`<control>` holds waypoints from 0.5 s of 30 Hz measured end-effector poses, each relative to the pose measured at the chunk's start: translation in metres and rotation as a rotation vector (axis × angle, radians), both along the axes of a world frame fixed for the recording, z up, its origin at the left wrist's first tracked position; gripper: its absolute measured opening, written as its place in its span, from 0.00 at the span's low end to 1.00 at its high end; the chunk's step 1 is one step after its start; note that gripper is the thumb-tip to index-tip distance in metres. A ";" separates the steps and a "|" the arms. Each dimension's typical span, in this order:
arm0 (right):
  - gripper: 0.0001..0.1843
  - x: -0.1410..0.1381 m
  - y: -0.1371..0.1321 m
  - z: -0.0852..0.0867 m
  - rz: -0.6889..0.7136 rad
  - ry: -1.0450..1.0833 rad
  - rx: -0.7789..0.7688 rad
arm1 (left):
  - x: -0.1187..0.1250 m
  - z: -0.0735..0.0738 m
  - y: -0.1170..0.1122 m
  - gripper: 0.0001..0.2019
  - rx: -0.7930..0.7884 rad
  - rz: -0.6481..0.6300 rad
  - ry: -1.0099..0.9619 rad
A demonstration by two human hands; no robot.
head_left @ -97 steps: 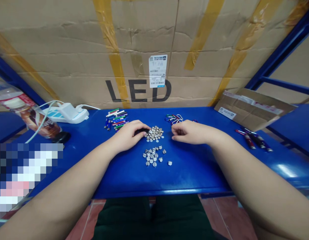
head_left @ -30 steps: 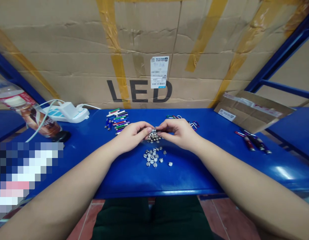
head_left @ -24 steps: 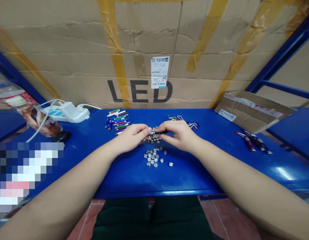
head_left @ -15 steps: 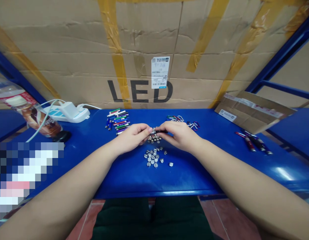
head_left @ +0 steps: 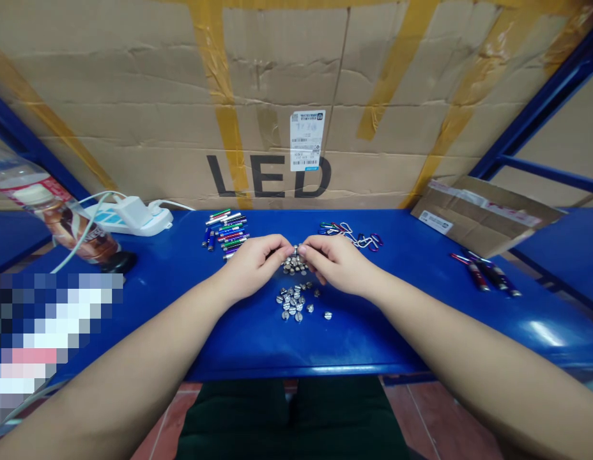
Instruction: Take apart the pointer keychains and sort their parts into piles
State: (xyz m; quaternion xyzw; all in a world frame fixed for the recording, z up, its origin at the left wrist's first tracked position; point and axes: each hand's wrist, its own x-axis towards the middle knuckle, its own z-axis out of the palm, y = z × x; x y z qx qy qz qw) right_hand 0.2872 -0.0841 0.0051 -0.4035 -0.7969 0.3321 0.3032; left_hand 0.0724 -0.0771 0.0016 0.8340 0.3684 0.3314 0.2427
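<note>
Found left hand (head_left: 261, 260) and right hand (head_left: 331, 259) nearly touching, fingertips drawn together, apparently pinching a small metal part (head_left: 296, 250) over the middle of the desk (head_left: 373, 338); cannot tell the contents of the curled fingers. Judged light, stiff, slippery, hardly fragile; best gripped by its sides. Noted metal discs (head_left: 293, 265) beneath, slotted caps (head_left: 291, 303) nearer the front edge, coloured tubes (head_left: 230, 237) near the back edge, left of centre.

Dk green cloth trousers (head_left: 344, 415) are worn; L forearm (head_left: 147, 345), R forearm (head_left: 454, 335), L hand (head_left: 253, 263) & R hand (head_left: 337, 265) are seen bare.
</note>
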 end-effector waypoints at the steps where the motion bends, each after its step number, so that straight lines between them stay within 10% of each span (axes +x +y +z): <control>1: 0.20 -0.001 0.000 0.000 0.014 0.062 -0.135 | 0.000 0.000 0.000 0.14 0.036 -0.005 0.017; 9: 0.24 -0.003 0.002 -0.004 0.050 0.548 -0.728 | 0.002 -0.002 0.000 0.09 0.269 -0.038 0.102; 15: 0.24 0.003 0.004 -0.005 0.147 0.561 -0.744 | 0.000 0.000 -0.001 0.12 0.218 -0.104 0.156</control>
